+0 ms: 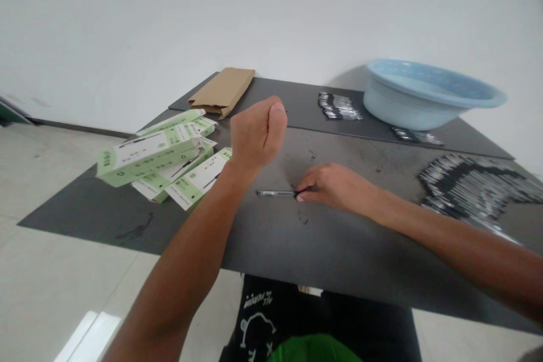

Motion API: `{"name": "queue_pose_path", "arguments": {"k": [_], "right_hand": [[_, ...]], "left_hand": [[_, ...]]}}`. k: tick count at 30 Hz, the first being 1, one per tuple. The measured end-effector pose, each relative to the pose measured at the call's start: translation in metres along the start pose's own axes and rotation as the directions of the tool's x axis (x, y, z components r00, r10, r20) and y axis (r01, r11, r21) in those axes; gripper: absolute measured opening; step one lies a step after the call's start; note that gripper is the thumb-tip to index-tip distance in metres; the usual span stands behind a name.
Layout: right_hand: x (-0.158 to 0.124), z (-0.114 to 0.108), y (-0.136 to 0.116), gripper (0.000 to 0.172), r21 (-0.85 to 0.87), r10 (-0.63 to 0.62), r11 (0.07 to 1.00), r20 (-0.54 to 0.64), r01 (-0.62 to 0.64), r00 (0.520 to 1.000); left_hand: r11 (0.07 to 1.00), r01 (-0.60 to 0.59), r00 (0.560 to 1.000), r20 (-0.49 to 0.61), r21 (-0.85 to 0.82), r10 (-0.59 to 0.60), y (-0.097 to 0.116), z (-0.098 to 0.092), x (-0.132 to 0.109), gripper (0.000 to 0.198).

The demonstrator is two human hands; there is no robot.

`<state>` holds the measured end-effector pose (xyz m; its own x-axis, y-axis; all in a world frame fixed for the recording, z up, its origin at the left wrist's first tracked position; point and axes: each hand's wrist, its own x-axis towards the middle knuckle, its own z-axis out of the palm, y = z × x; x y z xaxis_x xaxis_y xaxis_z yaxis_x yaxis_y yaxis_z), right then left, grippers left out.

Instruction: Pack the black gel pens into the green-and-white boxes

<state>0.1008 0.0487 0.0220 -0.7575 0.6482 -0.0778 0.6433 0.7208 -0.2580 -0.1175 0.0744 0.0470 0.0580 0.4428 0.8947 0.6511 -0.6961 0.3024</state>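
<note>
Green-and-white cartons [146, 150] lie heaped at the left of a dark table [271, 243], a brown paper bag [224, 87] behind them, while a pale-blue basin [403, 104] stands at the far right by small rows of pens [339, 107]. A larger fan of pens [470, 184] spreads beside the right forearm; the left forearm partly covers the nearest carton. Dark tabletop stretches from the middle to the near edge, just above the person's lap. There, the right hand [324, 185] pinches one clear-barrelled pen [275, 193] by its black end. The pen's long axis runs sideways, free end pointing left. The left hand [258, 130] is raised in a fist; from here I cannot tell whether anything is inside.
</note>
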Motion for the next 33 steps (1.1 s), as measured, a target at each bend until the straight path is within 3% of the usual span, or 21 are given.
{"name": "queue_pose_path", "arguments": {"k": [3,6,8,11,12,14,17,21,27,33], "right_hand": [[-0.008,-0.004,-0.001,0.018,-0.014,0.032,0.999,-0.016,-0.032,0.999],[-0.021,-0.012,-0.003,0.019,-0.029,0.081,0.996,-0.059,-0.083,0.995],[-0.034,-0.02,-0.001,0.019,-0.036,0.117,0.992,-0.092,-0.121,0.989],[-0.061,-0.033,0.007,0.016,-0.041,0.157,0.986,-0.126,-0.164,0.979],[-0.071,-0.037,0.012,0.015,-0.03,0.158,0.986,-0.138,-0.164,0.978],[-0.09,-0.04,0.022,0.017,-0.004,0.134,0.991,-0.186,-0.137,0.973],[-0.11,-0.039,0.037,0.016,-0.003,0.074,0.997,-0.272,-0.078,0.959],[-0.123,-0.037,0.044,0.014,-0.052,-0.014,0.999,-0.336,-0.003,0.942],[-0.128,-0.041,0.034,0.013,-0.073,-0.083,0.996,-0.432,0.056,0.898],[-0.139,-0.042,0.022,0.022,-0.022,-0.094,0.995,-0.5,0.096,0.861]], "left_hand": [[0.998,0.063,0.977,0.2,0.032,-0.068,0.009,-0.003,0.006,0.045],[0.994,0.106,0.913,0.398,-0.007,-0.095,0.021,0.002,0.007,0.034],[0.989,0.127,0.83,0.554,-0.082,-0.061,0.03,0.006,0.004,0.026],[0.975,0.118,0.645,0.761,-0.191,0.071,0.046,0.014,-0.006,0.028],[0.971,0.096,0.602,0.789,-0.22,0.119,0.051,0.016,-0.01,0.031],[0.97,0.049,0.565,0.808,-0.236,0.168,0.058,0.022,-0.019,0.031],[0.973,-0.018,0.539,0.817,-0.232,0.205,0.064,0.03,-0.032,0.029],[0.974,-0.076,0.562,0.797,-0.216,0.22,0.065,0.039,-0.044,0.031],[0.98,-0.021,0.534,0.826,-0.2,0.18,0.07,0.044,-0.053,0.024],[0.965,0.02,0.583,0.787,-0.26,0.2,0.078,0.044,-0.058,0.02]]}}
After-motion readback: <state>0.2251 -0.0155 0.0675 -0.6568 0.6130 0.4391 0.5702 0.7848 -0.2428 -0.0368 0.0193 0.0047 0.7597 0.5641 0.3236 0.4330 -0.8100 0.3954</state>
